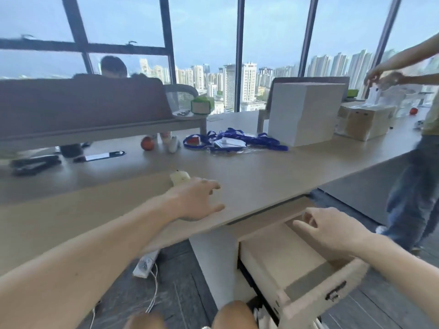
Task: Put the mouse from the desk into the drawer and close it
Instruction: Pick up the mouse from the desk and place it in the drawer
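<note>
A person's left hand [197,200] reaches, fingers spread and empty, across the desk [273,167] toward the pale mouse [179,178] lying just beyond its knuckles; the right hand [332,230], loosely open and holding nothing, hovers over the pulled-out drawer [292,260]; a sound grasp would cup the mouse from above before carrying it right; blue lanyards [235,140], a white box [305,113] and a red ball [147,143] litter the wood-toned top of a high-rise office overlooking towers.
</note>
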Tool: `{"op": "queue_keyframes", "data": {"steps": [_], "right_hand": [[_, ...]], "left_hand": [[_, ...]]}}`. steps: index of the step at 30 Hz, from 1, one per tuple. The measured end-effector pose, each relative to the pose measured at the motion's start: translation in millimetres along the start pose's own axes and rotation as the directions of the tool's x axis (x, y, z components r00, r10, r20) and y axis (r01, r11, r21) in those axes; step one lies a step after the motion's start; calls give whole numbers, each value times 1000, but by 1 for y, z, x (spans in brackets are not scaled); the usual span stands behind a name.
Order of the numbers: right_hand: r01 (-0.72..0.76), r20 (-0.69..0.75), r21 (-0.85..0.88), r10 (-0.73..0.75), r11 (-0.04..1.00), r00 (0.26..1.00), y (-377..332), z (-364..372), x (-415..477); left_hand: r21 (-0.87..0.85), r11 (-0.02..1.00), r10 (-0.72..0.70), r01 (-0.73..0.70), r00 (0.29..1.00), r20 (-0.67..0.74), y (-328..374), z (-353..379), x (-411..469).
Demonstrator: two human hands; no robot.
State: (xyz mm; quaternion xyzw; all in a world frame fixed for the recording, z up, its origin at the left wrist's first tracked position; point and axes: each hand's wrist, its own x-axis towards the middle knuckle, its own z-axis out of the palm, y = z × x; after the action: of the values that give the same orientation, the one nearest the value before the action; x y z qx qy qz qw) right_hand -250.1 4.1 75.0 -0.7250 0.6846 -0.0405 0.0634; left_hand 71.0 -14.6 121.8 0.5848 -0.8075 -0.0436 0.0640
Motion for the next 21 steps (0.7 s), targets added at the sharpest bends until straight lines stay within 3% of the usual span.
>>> {"op": "queue_keyframes", "data": {"steps": [4, 10, 14, 21], "right_hand": [[159, 18, 3, -159, 987, 987, -85, -20, 48], [337, 32, 1, -337, 941, 941, -205, -21, 124], [412, -7, 68, -412, 909, 911, -262, -5, 164], [478, 35, 112, -484, 871, 874, -312, 34, 207]], "left_hand": [[76, 976, -201, 203, 979, -28, -99, -32, -24], [108, 878, -473, 465, 879, 61, -212, -34, -57], [60, 850, -527, 523, 848, 62, -242, -9, -53], [43, 874, -486, 485, 873, 33, -243, 31, -25]]}}
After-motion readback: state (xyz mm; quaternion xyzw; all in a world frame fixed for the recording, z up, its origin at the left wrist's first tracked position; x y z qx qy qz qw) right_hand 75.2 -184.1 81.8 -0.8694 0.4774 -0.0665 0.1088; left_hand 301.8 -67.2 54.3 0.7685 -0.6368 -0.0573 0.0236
